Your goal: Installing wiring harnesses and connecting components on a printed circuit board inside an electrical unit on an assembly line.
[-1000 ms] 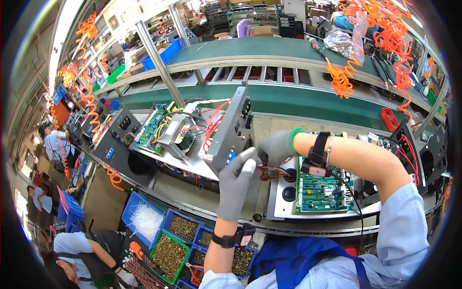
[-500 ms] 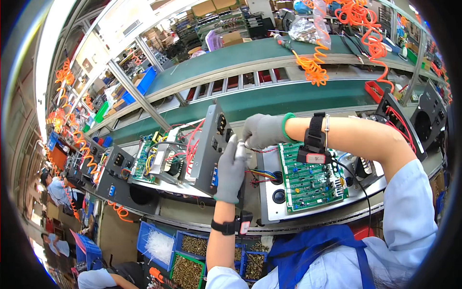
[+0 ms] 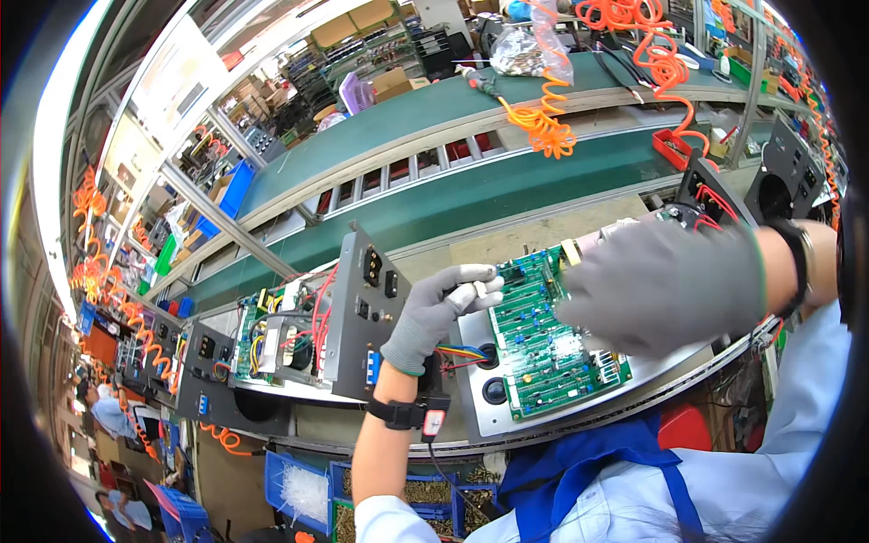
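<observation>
My left hand [image 3: 434,317], in a grey glove with pale fingertips, is closed in a pinch beside the left edge of a green circuit board [image 3: 548,339]. What the pinch holds is too small to make out. My right hand [image 3: 665,285], gloved too, is smeared by motion above the board's right side, and its fingers cannot be read. The board lies on a silver metal chassis [image 3: 484,412] with two round black-rimmed holes. Coloured wires [image 3: 462,351] run out to the left from it. An upright dark grey panel [image 3: 348,312] with sockets stands left of my left hand.
A green conveyor belt [image 3: 407,213] runs behind the bench. Orange coiled hoses [image 3: 543,127] hang over the far side, near a red bin [image 3: 674,149]. Blue bins [image 3: 296,489] of small parts sit along the near edge. More dark panels [image 3: 787,172] stand at right.
My hands, together beside the upright panel before, are now apart. The right hand has swept right and nearer over the board. My left hand has turned toward the board, and the view has shifted.
</observation>
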Action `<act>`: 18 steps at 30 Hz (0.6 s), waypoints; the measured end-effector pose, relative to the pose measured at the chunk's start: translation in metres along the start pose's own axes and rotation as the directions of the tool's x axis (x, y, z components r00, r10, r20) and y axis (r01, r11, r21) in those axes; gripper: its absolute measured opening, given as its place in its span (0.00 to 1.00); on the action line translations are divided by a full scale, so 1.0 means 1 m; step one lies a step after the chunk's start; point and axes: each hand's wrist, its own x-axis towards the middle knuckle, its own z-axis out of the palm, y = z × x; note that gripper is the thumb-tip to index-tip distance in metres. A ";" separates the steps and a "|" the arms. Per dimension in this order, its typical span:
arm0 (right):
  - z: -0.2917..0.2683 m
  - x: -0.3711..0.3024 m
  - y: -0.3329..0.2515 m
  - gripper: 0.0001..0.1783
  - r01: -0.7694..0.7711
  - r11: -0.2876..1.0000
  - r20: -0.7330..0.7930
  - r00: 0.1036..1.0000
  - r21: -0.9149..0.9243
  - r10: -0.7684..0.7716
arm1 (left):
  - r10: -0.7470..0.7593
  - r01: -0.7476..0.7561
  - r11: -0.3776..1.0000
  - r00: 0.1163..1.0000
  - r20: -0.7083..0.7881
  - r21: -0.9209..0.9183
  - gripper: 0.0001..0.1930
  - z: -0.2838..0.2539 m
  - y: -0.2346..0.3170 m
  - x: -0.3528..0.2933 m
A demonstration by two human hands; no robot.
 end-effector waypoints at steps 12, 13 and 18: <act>0.020 -0.155 -0.004 0.25 -0.668 0.744 -0.320 0.698 0.031 0.640 | -0.289 0.460 0.472 0.887 -0.361 0.752 0.16 -0.032 -0.009 0.035; 0.028 -0.162 0.001 0.25 -0.665 0.746 -0.322 0.699 0.036 0.638 | -0.288 0.468 0.480 0.883 -0.371 0.742 0.17 -0.035 -0.013 0.039; 0.094 -0.191 0.027 0.27 -0.708 0.601 -0.212 0.565 0.371 0.797 | -0.435 0.545 0.423 0.823 -0.365 0.724 0.17 -0.036 -0.015 0.063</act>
